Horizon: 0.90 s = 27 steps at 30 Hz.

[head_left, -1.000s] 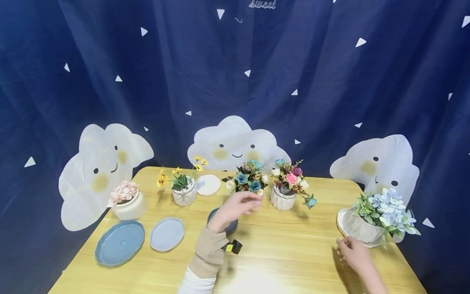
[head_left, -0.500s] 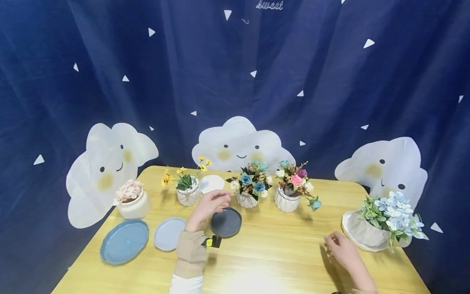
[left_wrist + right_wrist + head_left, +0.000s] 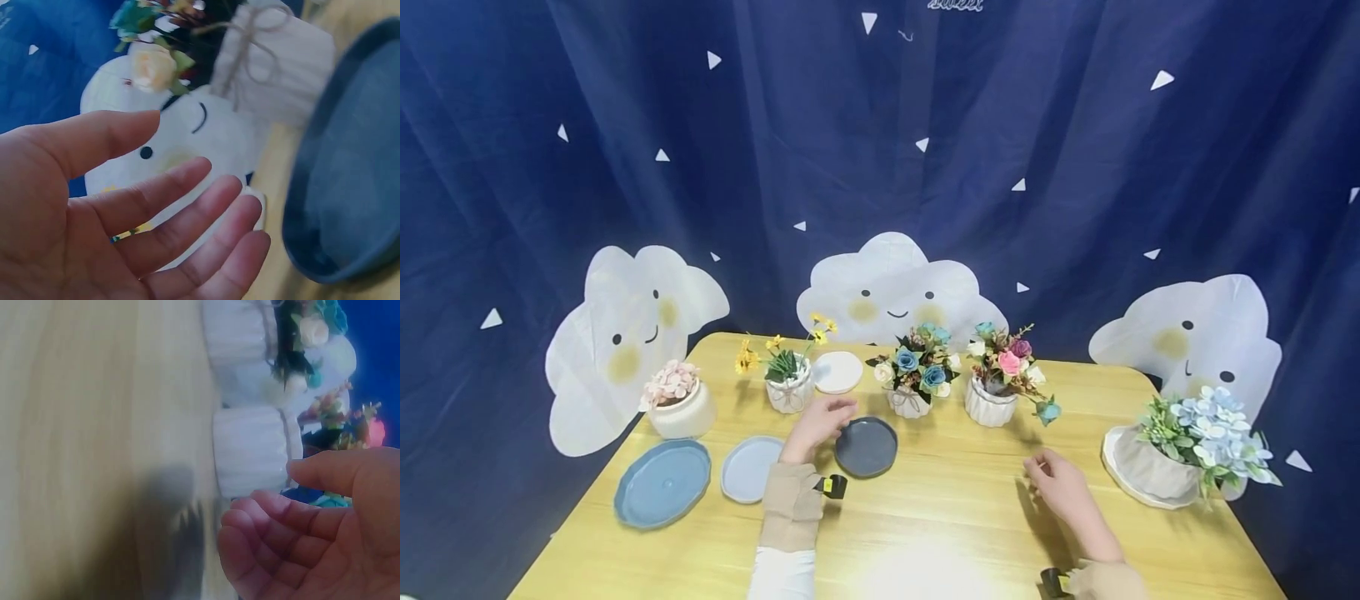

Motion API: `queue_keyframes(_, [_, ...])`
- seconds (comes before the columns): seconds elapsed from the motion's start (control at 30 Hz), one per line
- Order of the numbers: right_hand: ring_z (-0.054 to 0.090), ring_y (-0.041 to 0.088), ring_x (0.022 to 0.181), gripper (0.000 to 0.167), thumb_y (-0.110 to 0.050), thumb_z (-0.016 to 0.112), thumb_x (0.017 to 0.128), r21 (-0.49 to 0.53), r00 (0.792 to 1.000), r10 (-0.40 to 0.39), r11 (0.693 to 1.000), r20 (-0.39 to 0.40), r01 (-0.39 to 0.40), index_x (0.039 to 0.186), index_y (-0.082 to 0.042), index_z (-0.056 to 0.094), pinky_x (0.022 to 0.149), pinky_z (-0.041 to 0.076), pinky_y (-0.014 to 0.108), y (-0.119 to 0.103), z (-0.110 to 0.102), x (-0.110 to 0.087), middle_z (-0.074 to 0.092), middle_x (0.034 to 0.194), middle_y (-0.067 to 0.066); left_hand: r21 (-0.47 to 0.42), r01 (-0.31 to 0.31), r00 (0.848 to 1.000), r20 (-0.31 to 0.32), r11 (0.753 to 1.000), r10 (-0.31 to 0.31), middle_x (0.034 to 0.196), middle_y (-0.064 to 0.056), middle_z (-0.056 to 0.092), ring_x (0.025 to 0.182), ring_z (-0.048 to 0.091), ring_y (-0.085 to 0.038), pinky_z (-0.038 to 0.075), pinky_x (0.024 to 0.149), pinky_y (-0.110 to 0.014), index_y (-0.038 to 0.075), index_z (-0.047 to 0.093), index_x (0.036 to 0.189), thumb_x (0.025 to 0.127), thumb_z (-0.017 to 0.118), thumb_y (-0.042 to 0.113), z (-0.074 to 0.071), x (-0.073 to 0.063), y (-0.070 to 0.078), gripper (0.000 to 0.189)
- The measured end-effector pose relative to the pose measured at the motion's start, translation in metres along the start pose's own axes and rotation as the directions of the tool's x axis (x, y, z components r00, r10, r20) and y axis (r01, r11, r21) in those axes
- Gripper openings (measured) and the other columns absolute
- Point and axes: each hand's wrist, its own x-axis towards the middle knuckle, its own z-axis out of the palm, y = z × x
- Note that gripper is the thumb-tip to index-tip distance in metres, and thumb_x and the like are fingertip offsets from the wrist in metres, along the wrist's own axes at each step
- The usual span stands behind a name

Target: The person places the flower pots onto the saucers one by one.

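In the head view my left hand (image 3: 820,425) hovers just left of a dark grey plate (image 3: 867,447), holding nothing. Its fingers are spread and relaxed in the left wrist view, with the dark plate off to the right. My right hand (image 3: 1062,485) is above the table at the right, loosely bent, also without anything in it. Behind the dark plate stands a white pot of blue and cream roses (image 3: 910,403). Beside that is a ribbed white pot with pink and purple roses (image 3: 991,405). Blue hydrangeas in a white pot (image 3: 1157,467) sit on a white plate (image 3: 1112,467) at the right.
At the left lie a large blue plate (image 3: 662,483) and a pale lavender plate (image 3: 748,471). Further back are a cream pot with pink flowers (image 3: 685,412), a white pot with yellow flowers (image 3: 790,392) and a white plate (image 3: 838,372). A dark blue curtain (image 3: 880,125) hangs behind the table.
My left hand has moved left from over the dark plate, uncovering it. My right hand has shifted left, away from the hydrangea pot. The head view has turned slightly left.
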Motion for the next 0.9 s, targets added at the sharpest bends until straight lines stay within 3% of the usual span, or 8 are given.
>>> queue_keyframes(0.33, [0.056, 0.015, 0.057, 0.016, -0.014, 0.056, 0.097, -0.005, 1.0, -0.018, 1.0, -0.006, 0.018, 0.093, 0.0, 0.06, 0.061, 0.049, 0.033, -0.003, 0.004, 0.007, 0.06, 0.068, 0.005, 0.201, 0.043, 0.996, -0.081, 0.979, -0.027, 0.118, -0.023, 0.063, 0.102, 0.06, -0.033, 0.052, 0.082, -0.044, -0.009, 0.062, 0.12, 0.09, 0.063, 0.016, 0.004, 0.009, -0.017, 0.038])
queue_keyframes(0.63, [0.054, 0.014, 0.057, 0.017, -0.016, 0.056, 0.098, -0.02, 1.0, -0.016, 1.0, -0.004, 0.015, 0.092, -0.001, 0.061, 0.06, 0.047, 0.032, -0.003, 0.005, 0.012, 0.059, 0.065, 0.003, 0.225, 0.066, 0.995, -0.086, 0.972, -0.048, 0.116, -0.024, 0.064, 0.104, 0.06, -0.035, 0.05, 0.089, -0.045, -0.009, 0.063, 0.118, 0.088, 0.065, 0.017, 0.007, 0.014, -0.026, 0.04])
queue_keyframes(0.9, [0.055, 0.014, 0.057, 0.017, -0.016, 0.057, 0.098, -0.016, 1.0, -0.019, 1.0, 0.001, 0.019, 0.092, 0.0, 0.06, 0.057, 0.046, 0.03, -0.003, 0.006, 0.013, 0.059, 0.064, 0.003, 0.26, 0.072, 0.995, -0.088, 0.963, -0.05, 0.111, -0.021, 0.065, 0.099, 0.061, -0.032, 0.052, 0.086, -0.043, -0.008, 0.065, 0.115, 0.089, 0.064, 0.019, 0.009, 0.01, -0.02, 0.038])
